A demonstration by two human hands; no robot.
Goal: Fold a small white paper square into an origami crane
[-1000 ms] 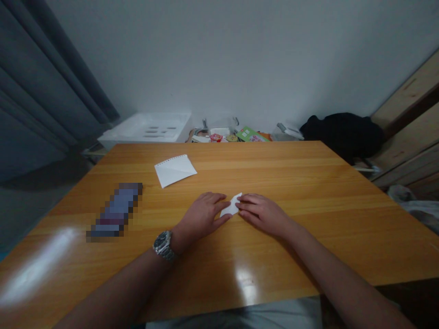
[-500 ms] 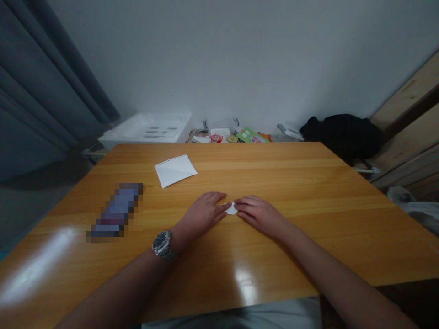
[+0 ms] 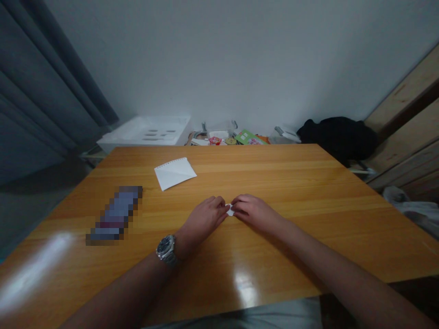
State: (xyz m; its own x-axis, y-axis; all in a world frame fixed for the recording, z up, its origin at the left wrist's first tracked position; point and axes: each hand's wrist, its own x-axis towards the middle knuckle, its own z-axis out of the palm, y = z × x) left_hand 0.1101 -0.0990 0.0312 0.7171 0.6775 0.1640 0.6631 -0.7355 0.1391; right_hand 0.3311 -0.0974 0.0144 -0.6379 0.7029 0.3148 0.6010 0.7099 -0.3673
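Note:
A small folded piece of white paper (image 3: 230,210) sits between my two hands at the middle of the wooden table (image 3: 274,173). My left hand (image 3: 207,216), with a metal watch (image 3: 166,248) on its wrist, pinches the paper's left side between thumb and curled fingers. From the other side, the fingertips of my right hand (image 3: 253,210) close on the paper's right edge. Much of the paper is hidden under the fingers, so its folds do not show clearly.
A larger white sheet with a perforated edge (image 3: 175,173) lies at the back left. Left of my arm is a pixelated, phone-like dark object (image 3: 116,214). Beyond the far edge are a white foam tray (image 3: 147,130), packets and a green booklet (image 3: 249,137), and a black bundle (image 3: 338,137).
My left fingers have curled from nearly straight into a pinch on the paper. Both hands have drawn slightly closer together, and less of the paper shows.

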